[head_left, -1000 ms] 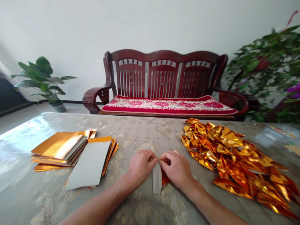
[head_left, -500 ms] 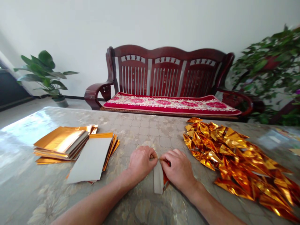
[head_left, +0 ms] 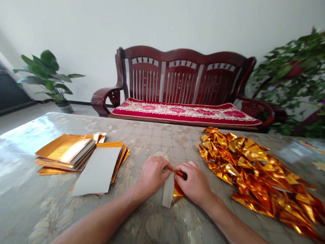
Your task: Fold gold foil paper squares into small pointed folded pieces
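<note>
Pinching the upper end of one folded paper piece (head_left: pixel 168 194), two hands come nearly together over the near middle of the table (head_left: pixel 142 218). The left hand (head_left: pixel 153 172) presses it between thumb and fingers; the right hand (head_left: pixel 193 181) does likewise just beside, its fingers curled. Whether the lower end of the piece touches the table, I cannot tell.

Around them I see some room for moving. A strip of table top lies between the left hand and the grey-backed sheets (head_left: pixel 98 171), and another between the right hand and the heap of foil pieces (head_left: pixel 243 162). Beyond the knuckles, bare surface continues to the far edge. Gold-topped sheets (head_left: pixel 63 149) lie against the grey-backed ones, their edges uneven. The heap spreads along the right side, with a clear plastic packet (head_left: pixel 294 151) near it.

The table top is grey-beige, with squares and pale flowers, shining at the far left corner. Behind stands a dark red wooden bench (head_left: pixel 180 84) with a flowered red cover (head_left: pixel 193 113), a potted plant (head_left: pixel 48 78) to the left and a leafy plant (head_left: pixel 284 74) to the right.

As for the piece itself, it shows a plain grey strip, and beside this strip some bright gold-orange foil.
</note>
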A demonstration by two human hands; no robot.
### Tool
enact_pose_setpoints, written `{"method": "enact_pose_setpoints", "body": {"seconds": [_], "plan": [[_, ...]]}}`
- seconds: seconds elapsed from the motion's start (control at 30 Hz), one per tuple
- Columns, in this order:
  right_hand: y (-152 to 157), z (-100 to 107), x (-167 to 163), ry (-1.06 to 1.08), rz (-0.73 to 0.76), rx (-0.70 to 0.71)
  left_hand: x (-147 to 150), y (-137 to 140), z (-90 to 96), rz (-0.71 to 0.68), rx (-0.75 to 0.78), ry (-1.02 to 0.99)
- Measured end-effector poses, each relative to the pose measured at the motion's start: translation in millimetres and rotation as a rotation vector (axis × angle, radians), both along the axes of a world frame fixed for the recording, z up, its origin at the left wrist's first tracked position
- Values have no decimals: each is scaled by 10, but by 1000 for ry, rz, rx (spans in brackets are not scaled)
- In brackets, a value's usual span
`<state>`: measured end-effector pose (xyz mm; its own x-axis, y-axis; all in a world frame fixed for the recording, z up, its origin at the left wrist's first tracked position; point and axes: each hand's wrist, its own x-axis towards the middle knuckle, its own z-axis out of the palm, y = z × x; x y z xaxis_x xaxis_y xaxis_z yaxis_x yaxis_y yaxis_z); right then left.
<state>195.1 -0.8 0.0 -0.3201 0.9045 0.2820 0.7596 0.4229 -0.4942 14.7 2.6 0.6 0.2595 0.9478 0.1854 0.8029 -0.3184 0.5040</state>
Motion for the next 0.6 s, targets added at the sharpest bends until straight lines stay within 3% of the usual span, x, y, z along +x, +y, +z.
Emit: {"method": "enact_pose_setpoints", "body": {"seconds": [0.23, 0.6], "plan": [[67, -38, 132, 176, 55, -112, 14, -12, 6, -1, -13, 12], [26, 57, 105, 5, 126, -70, 13, -16, 6, 17, -6, 24]]}}
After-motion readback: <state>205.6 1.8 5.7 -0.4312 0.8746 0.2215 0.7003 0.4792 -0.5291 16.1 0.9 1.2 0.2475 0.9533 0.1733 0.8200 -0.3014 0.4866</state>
